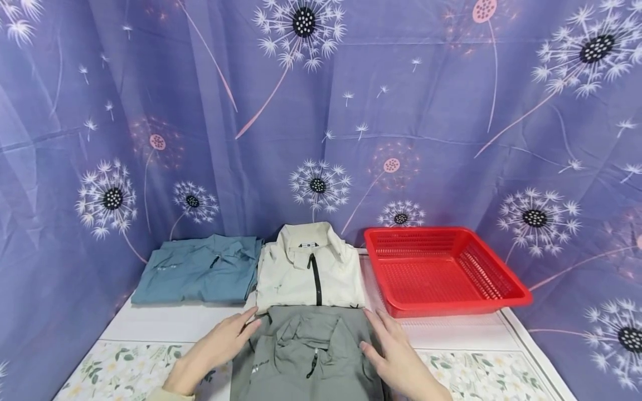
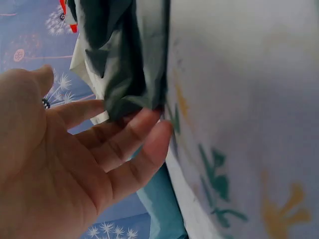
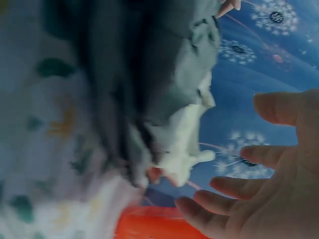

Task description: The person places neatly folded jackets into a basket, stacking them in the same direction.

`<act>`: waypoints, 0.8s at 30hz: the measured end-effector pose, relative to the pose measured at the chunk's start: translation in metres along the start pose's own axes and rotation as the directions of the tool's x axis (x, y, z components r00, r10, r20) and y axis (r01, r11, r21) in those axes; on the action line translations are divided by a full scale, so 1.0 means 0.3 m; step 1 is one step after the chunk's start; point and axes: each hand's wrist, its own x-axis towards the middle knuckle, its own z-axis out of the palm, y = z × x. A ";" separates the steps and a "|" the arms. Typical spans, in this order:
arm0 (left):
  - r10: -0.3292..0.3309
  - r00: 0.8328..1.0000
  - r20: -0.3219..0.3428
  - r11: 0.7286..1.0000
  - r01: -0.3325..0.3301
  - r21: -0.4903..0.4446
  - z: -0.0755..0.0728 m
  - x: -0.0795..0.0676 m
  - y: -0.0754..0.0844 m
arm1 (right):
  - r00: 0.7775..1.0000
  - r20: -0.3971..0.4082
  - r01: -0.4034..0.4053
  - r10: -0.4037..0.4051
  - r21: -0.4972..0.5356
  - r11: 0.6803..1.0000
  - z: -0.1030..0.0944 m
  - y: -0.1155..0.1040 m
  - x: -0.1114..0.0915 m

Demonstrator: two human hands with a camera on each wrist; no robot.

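A grey collared garment (image 1: 301, 362) with a short front zip lies in front of me, collar end away from me. At its left edge is my left hand (image 1: 223, 341); the left wrist view shows the fingertips (image 2: 158, 124) at the grey cloth's edge, the thumb held apart. My right hand (image 1: 398, 359) is by the garment's upper right edge. In the right wrist view its fingers are extended and spread, with nothing between them. Just beyond lies a folded cream garment (image 1: 291, 284) with a black zip, its lower edge meeting the grey one.
A folded blue garment (image 1: 195, 273) lies at the back left. At the back right stands a red plastic basket (image 1: 451, 307) with nothing in it. The white table has a floral cloth (image 1: 130, 367) along its near part. A purple dandelion-print curtain (image 1: 426, 117) surrounds the table behind and at the sides.
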 end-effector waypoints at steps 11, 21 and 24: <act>0.117 0.987 0.106 0.992 -0.112 -0.054 0.012 -0.009 0.011 | 0.948 0.185 -0.278 0.257 0.100 0.955 0.049 0.067 -0.032; 0.274 0.938 0.214 0.950 -0.230 -0.209 0.045 -0.017 0.053 | 0.881 0.435 -0.416 0.185 0.529 0.740 0.065 0.074 -0.054; 0.263 0.937 0.232 0.955 -0.217 -0.204 0.054 -0.013 0.060 | 0.901 0.389 -0.354 0.190 0.409 0.841 0.065 0.070 -0.062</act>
